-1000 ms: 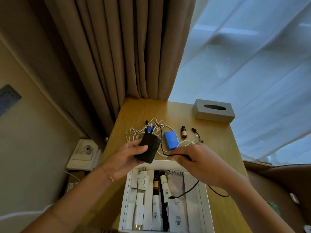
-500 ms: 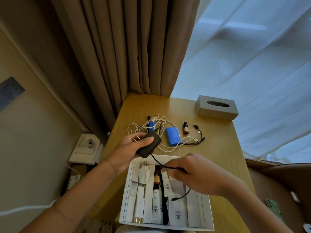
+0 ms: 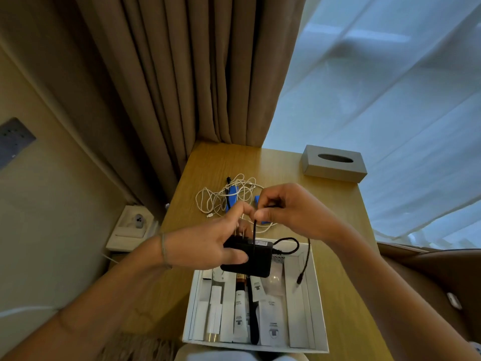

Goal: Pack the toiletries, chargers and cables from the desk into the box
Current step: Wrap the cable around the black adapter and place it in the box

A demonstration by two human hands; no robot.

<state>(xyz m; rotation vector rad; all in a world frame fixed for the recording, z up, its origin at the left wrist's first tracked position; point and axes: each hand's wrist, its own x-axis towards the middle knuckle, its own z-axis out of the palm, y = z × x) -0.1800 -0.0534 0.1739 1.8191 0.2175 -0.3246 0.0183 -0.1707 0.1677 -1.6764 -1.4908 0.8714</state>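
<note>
My left hand (image 3: pixel 208 243) grips a black charger brick (image 3: pixel 253 259) above the far end of the white box (image 3: pixel 318 308). My right hand (image 3: pixel 294 212) pinches the charger's black cable (image 3: pixel 305 259) just above the brick; one strand runs down across the brick, and the plug end dangles over the box's right side. The box holds several white tubes, sachets and a dark bottle. Behind my hands a tangle of white cable (image 3: pixel 223 196) lies on the wooden desk (image 3: pixel 338 217) with a blue item (image 3: pixel 231 199) under it. Another blue item is mostly hidden by my right hand.
A grey tissue box (image 3: pixel 334 164) stands at the desk's far right corner. Brown curtains (image 3: pixel 195 74) hang behind the desk, a sheer white curtain to the right. A low white stand (image 3: pixel 130 227) sits left of the desk, a brown seat at the right.
My right hand rose from the box to above the charger, drawing the black cable up across the brick. My left hand turned the charger flat over the box's far end.
</note>
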